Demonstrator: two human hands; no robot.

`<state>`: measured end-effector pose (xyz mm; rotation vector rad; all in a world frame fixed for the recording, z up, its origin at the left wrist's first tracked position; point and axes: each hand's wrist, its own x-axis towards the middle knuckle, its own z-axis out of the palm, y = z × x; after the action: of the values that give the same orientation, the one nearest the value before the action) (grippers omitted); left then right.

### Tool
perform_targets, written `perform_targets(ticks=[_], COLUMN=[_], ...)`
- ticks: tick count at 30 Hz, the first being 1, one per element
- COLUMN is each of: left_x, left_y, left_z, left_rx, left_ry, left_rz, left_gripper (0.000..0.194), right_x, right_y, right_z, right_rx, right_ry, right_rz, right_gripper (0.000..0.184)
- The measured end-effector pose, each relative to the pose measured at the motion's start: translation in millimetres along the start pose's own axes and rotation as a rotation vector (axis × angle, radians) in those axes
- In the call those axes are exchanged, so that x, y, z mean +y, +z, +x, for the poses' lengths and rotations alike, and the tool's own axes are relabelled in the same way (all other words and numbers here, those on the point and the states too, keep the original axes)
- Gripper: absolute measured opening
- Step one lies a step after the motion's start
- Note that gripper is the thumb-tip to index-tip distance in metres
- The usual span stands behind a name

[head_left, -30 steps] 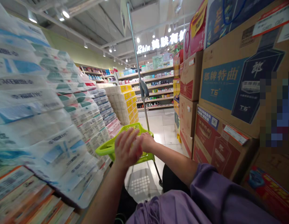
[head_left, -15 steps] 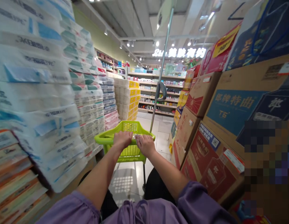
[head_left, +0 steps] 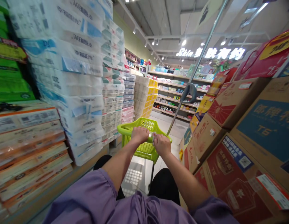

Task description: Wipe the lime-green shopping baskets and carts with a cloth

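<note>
A lime-green shopping cart [head_left: 144, 152] stands in front of me, its basket pierced with small holes. My left hand [head_left: 140, 135] is closed around the middle of its handle bar. Just to the right, my right hand [head_left: 162, 145] wraps the same bar, with a small crumpled whitish thing, perhaps a tissue, by its thumb. A metal pole [head_left: 202, 56] with a grey hook-like holder [head_left: 189, 93] rises from the cart's right side. No goods show in the visible part of the basket.
Tall stacks of wrapped tissue packs [head_left: 86, 77] line the left, with orange-and-white packs [head_left: 32, 149] nearer me. Cardboard cartons [head_left: 242, 174] are piled close on the right. Yellow-and-white paper rolls [head_left: 146, 96] stand ahead, before stocked shelves [head_left: 174, 90]. Tiled floor [head_left: 167, 119] runs between.
The view has turned left, so the cart, both hands and the shelves sit further right in it. More packs show at the left. Both hands keep their hold on the handle.
</note>
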<state>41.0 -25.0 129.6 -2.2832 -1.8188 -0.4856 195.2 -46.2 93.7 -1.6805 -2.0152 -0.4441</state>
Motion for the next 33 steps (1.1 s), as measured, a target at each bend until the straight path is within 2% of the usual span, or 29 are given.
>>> perform_targets(ticks=[3, 4, 5, 7, 9, 10, 12, 14, 15, 17, 19, 21, 23, 26, 27, 31, 33], left_x=[0, 0, 0, 0, -1, -1, -2, -3, -4, -5, -5, -5, -6, -6, -6, -6, -7], left_y=[0.1, 0.2, 0.1, 0.0, -0.4, -0.7, -1.3, -2.0, -2.2, -2.2, -1.5, -0.1, 1.3, 2.6, 2.9, 3.8, 4.0], left_z=[1, 1, 2, 2, 3, 3, 3, 3, 3, 3, 3, 3, 4, 5, 5, 5, 4], left_rx=[-0.001, -0.002, -0.002, -0.004, -0.006, -0.008, -0.010, -0.012, -0.012, -0.013, -0.014, -0.011, -0.010, -0.015, -0.017, -0.017, -0.017], left_ry=[0.001, 0.002, 0.003, 0.003, 0.004, 0.003, 0.003, 0.003, 0.002, 0.004, 0.004, 0.002, -0.002, -0.008, -0.010, -0.001, 0.009], left_rz=[-0.005, -0.009, -0.012, -0.018, -0.024, -0.026, -0.030, -0.033, -0.036, -0.052, -0.071, -0.093, -0.111, -0.126, -0.126, -0.104, -0.081], left_gripper=[0.044, 0.043, 0.043, 0.042, 0.041, 0.040, 0.040, 0.041, 0.042, 0.042, 0.043, 0.042, 0.042, 0.041, 0.041, 0.042, 0.043], right_x=[5, 6, 6, 5, 4, 3, 3, 4, 4, 4, 4, 4, 4, 3, 3, 5, 7], right_y=[-8, -9, -7, -1, 5, 6, 3, -3, -5, -7, -4, -1, -1, -3, -3, -3, -5], right_z=[17, 19, 18, 8, -4, -7, -4, 5, 9, 10, 2, -5, -7, -3, -4, -8, -3], right_rx=[-0.271, -0.303, -0.278, -0.095, 0.108, 0.141, 0.036, -0.187, -0.250, -0.205, -0.039, 0.061, 0.028, -0.120, -0.117, 0.082, 0.007], right_ry=[0.055, 0.072, 0.078, 0.072, -0.014, -0.022, 0.031, 0.106, 0.114, 0.088, 0.026, -0.008, 0.024, 0.091, 0.082, -0.007, 0.034], right_rz=[0.003, 0.002, 0.000, 0.000, 0.012, 0.016, 0.022, 0.026, 0.028, 0.024, 0.017, 0.011, 0.006, 0.007, 0.005, -0.003, 0.013], right_gripper=[0.045, 0.047, 0.048, 0.047, 0.040, 0.039, 0.040, 0.045, 0.047, 0.047, 0.043, 0.037, 0.037, 0.045, 0.045, 0.034, 0.036])
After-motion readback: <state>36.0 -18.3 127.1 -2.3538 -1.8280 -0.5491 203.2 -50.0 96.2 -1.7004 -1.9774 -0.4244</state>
